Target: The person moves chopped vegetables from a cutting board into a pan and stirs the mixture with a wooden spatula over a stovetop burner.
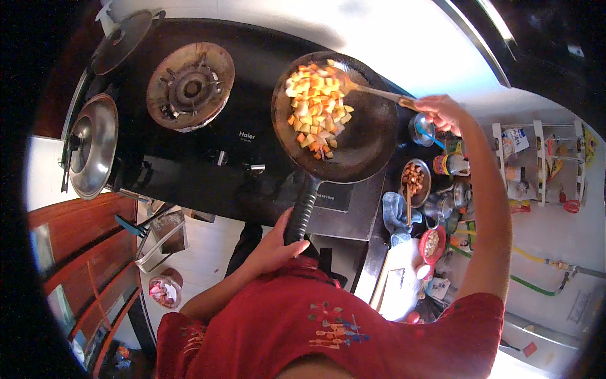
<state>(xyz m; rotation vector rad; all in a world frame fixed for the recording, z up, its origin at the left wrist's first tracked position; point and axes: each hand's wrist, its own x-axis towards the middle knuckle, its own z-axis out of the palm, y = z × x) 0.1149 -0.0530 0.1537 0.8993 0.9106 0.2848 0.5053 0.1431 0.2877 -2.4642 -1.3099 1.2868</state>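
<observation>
A dark wok (369, 137) sits on the right side of the black gas cooktop (199, 156). My left hand (279, 241) grips its ribbed black handle (303, 213). Diced orange and pale yellow vegetables (317, 109) lie heaped in the wok's left half. My right hand (442, 113) holds a spatula (378, 92) by its wooden handle end, above the wok's right rim. The spatula's blurred head touches the upper right of the heap.
An unused burner (191, 87) is at left, with a metal lid (94, 147) and a dark lid (123, 42) beyond. Right of the wok stand a bowl of diced brown food (414, 182) with chopsticks, a blue cloth (397, 215), a red bowl (438, 237) and jars.
</observation>
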